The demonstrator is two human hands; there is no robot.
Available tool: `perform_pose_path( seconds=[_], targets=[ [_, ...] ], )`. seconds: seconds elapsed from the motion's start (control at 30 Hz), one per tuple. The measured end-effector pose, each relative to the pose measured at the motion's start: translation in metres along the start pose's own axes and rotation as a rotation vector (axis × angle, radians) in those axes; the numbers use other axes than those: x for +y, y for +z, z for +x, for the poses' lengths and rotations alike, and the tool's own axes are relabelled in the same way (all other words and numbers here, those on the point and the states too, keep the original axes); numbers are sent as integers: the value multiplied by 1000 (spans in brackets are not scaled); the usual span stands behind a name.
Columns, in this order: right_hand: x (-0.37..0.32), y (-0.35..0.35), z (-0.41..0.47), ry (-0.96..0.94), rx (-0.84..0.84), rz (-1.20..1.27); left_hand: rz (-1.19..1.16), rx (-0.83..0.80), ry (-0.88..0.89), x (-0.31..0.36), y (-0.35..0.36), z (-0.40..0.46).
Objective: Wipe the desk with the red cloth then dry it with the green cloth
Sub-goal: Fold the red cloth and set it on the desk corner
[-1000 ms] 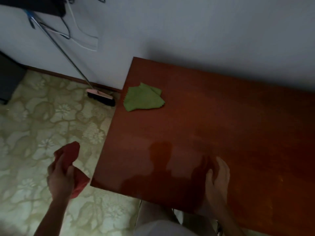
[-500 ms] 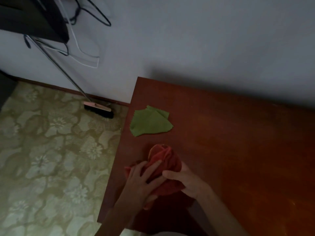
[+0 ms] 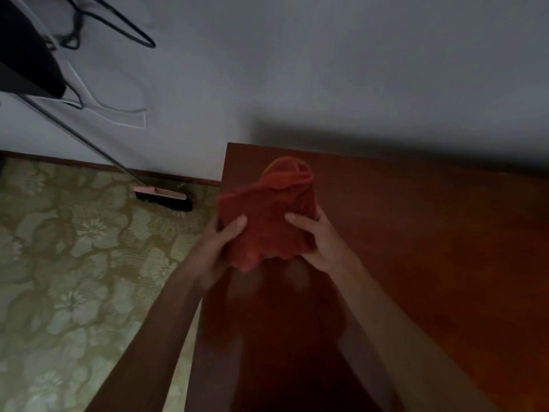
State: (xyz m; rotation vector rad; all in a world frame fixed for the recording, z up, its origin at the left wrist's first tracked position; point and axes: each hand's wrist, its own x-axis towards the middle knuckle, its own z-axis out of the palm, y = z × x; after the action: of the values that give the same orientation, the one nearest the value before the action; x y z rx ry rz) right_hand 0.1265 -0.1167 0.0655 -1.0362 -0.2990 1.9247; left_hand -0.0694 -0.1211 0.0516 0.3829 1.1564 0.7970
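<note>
Up comes the red cloth [image 3: 269,221], lifted off the desk [image 3: 430,248] since a moment ago and now spread above its left end. Left of the desk, a broom [image 3: 163,198] rests. Left hand [image 3: 218,248] pinches one side, right hand [image 3: 316,242] the other.

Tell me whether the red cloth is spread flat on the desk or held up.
Held up: the red fabric cloth is lifted above the brown wooden desk, partly opened, gripped by the left hand and right hand.
</note>
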Motion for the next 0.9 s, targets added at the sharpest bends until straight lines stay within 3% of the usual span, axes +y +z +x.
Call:
perform_pose_path(
  seconds=[0.07, 0.17, 0.33, 0.5, 0.63, 0.73, 0.8, 0.9],
  targets=[
    [-9, -7, 24, -29, 35, 34, -44, -10, 49, 21, 11, 23],
    [-24, -19, 56, -62, 126, -44, 121, 88, 177, 45, 19, 69],
    [-30, -34, 102, -250, 466, -574, 478, 123, 329, 48, 19, 126],
    [-28, -49, 115, -316, 579, -990, 971, 248, 587, 37, 12, 144],
    [-24, -63, 110, -295, 681, -1180, 1279, 444, 632, 13, 8, 139],
    [-20, -69, 94, -335, 716, -1083, 1290, 658, 598, 4, 12, 129],
    [-17, -76, 66, -388, 729, -996, 1264, 695, 751, 2, 10, 110],
    [4, -96, -2, -422, 752, -991, 1332, 490, 1019, -25, -1, 71]
  ],
)
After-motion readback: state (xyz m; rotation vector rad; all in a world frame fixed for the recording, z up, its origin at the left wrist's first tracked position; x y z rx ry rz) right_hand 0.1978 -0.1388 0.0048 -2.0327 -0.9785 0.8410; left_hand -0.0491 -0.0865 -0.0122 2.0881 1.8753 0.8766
